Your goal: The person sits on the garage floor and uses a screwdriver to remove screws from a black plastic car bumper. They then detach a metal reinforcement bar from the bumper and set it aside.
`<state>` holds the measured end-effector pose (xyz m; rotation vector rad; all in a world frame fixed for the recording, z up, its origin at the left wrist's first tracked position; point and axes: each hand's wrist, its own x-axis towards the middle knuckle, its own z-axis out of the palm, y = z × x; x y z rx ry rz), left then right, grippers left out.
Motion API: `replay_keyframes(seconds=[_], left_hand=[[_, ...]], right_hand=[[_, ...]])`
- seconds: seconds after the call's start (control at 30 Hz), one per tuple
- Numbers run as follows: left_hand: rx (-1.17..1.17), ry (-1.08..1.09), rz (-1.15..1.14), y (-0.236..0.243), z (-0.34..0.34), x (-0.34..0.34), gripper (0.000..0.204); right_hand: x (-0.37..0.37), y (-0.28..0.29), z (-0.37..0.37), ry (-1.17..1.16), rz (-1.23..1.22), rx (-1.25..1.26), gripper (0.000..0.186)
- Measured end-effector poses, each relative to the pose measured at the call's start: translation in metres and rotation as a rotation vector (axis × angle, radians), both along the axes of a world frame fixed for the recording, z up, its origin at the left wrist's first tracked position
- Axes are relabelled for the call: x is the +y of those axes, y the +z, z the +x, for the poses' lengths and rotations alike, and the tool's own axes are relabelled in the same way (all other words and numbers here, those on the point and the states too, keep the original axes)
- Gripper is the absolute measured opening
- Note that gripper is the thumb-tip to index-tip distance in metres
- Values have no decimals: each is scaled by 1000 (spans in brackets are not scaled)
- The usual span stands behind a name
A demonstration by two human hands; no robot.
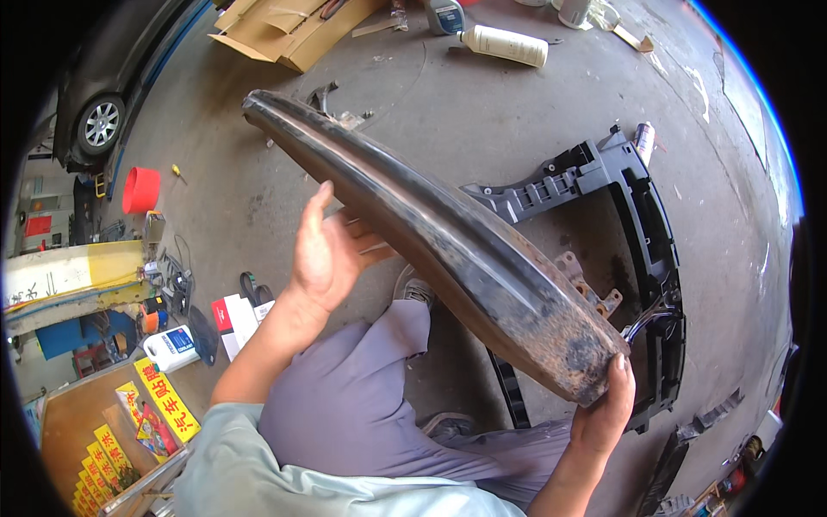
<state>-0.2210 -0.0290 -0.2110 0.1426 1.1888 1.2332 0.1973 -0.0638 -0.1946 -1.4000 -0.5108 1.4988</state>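
A long, dark metal car bumper beam (448, 237) slants across the middle, its far end at the upper left and its near end at the lower right. Rust and dirt cover much of its surface, most heavily at the near end. My right hand (606, 411) grips that near end, thumb on top and the fingers hidden. Under the beam's left side, my left hand (332, 254) supports it with the thumb raised along the edge and the fingers reaching beneath, their tips partly hidden.
A black plastic radiator support frame (650, 228) lies on the floor to the right, partly behind the beam. A cardboard box (301, 39) and a white bottle (506, 46) lie at the far side. At left are a red container (140, 190), a white jug (171, 347) and a parked car (99, 77).
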Motion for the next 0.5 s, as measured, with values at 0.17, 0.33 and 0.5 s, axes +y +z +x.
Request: replay_keyframes(seconds=[0.17, 0.33, 0.5], left_hand=[[177, 393, -170, -109, -157, 43, 107], [196, 500, 40, -158, -287, 127, 70], [257, 442, -217, -181, -316, 160, 55]], right_hand=[[-15, -31, 35, -85, -66, 134, 53], [-10, -52, 26, -149, -182, 102, 54], [-15, -83, 26, -392, -229, 17, 45]])
